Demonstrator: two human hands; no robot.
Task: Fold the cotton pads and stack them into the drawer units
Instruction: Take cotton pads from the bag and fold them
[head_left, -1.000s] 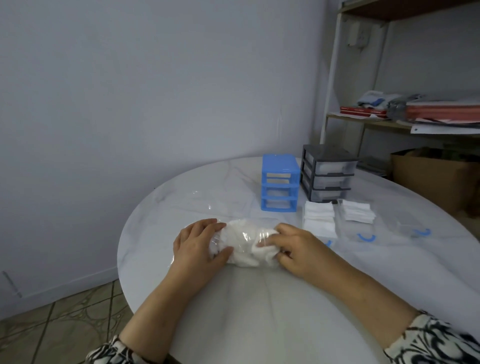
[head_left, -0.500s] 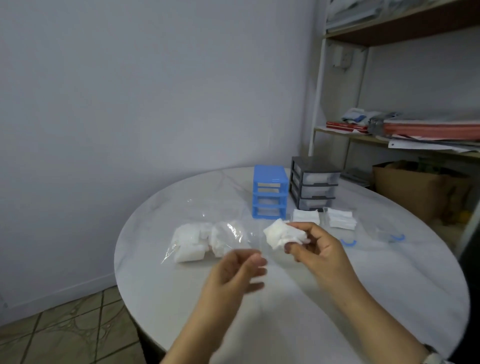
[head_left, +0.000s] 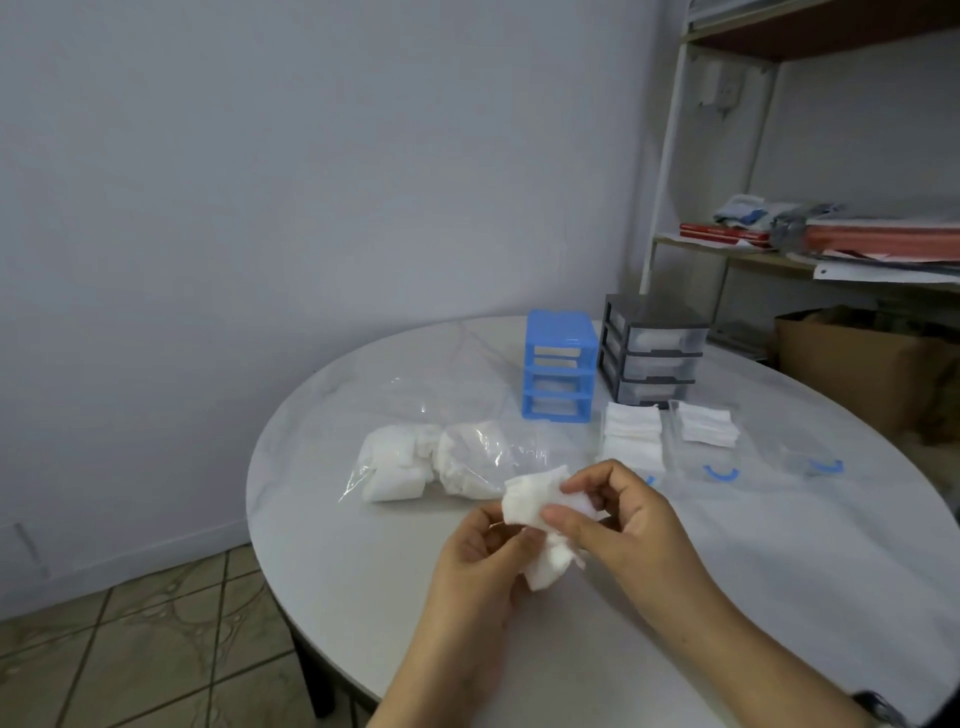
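Round white desk against a bare wall, shelving off to the right. Crumpled cotton pad held in mid-air above the desk, pinched between the left hand and right hand, fingers curled onto it from both sides. Blue drawer unit and grey drawer unit well apart from it, at the far edge (flat pads stacked just in front). Risk: uneven tugging, so a skewed fold, or the soft pad slipping down onto the plastic bag.
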